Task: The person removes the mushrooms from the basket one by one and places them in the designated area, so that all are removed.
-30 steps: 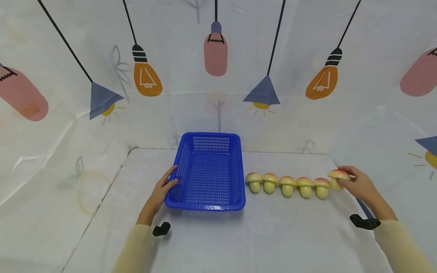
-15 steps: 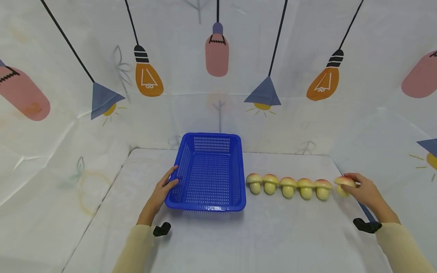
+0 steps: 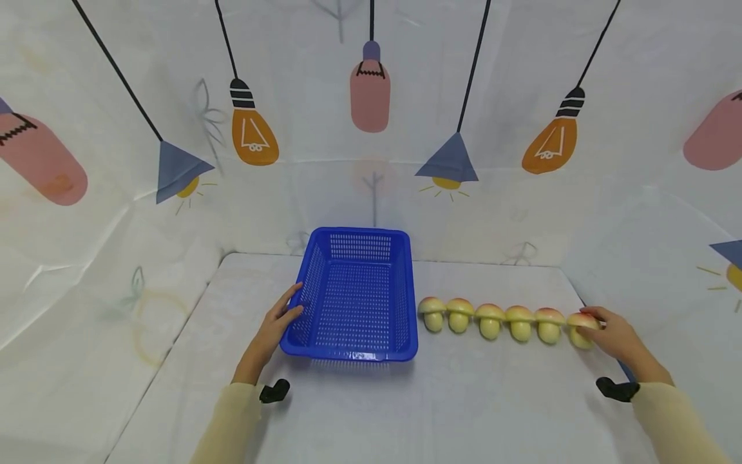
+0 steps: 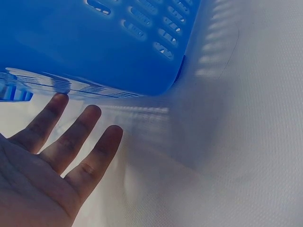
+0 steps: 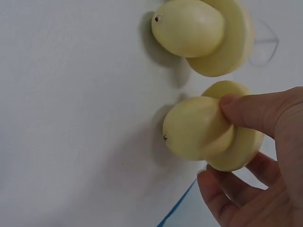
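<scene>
A blue perforated plastic basket (image 3: pixel 353 309) stands on the white table. My left hand (image 3: pixel 271 332) rests against its left side, thumb and index finger over the rim. In the left wrist view, three fairly straight fingers (image 4: pixel 90 165) lie along the outside of the basket wall (image 4: pixel 104 52). My right hand (image 3: pixel 617 335) pinches a yellow-green toy mushroom (image 3: pixel 580 330) with a reddish cap, at the right end of a row. The right wrist view has the thumb (image 5: pixel 253 111) on the cap and stem; fingers are partly hidden behind. Several matching mushrooms (image 3: pixel 520 323) line up leftward to the basket.
The table (image 3: pixel 464 406) meets a white sheet wall (image 3: pixel 481 219) printed with lamps and bulbs at the back. More sheeting rises at both sides. A black strap piece (image 3: pixel 275 390) sits at the left wrist, another (image 3: pixel 617 389) at the right.
The held mushroom first shifted right, away from the row, then came down and slightly left to line up beside the last one. My left hand stays at the basket.
</scene>
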Tool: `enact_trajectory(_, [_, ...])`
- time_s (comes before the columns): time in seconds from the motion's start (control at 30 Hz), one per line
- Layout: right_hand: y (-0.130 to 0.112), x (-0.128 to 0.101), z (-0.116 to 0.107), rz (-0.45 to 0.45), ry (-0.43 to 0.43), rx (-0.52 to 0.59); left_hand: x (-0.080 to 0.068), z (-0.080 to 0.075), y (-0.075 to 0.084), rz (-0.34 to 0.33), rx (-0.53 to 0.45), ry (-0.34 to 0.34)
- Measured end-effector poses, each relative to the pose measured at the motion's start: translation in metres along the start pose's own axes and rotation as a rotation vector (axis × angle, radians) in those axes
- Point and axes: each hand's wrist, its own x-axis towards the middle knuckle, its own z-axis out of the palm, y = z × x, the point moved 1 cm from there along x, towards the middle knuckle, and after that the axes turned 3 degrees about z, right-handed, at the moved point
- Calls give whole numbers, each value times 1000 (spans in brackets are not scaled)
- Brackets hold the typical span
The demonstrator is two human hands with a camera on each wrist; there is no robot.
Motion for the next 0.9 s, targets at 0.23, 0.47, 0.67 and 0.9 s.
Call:
enact_trajectory(0.23, [-6,6,4,-11,21,-12,0,1,-1,-12,-10,-1])
enact_trajectory(0.47, [-6,12,6,11,-18,-7,0,2,0,-2,-23,-3])
enact_trajectory(0.67, [-7,12,5,11,-25,-8,0,2,-1,1,-27,1])
enact_trajectory(0.9, [-9,12,5,-25,1,1,1,1,-3,13,-10,6])
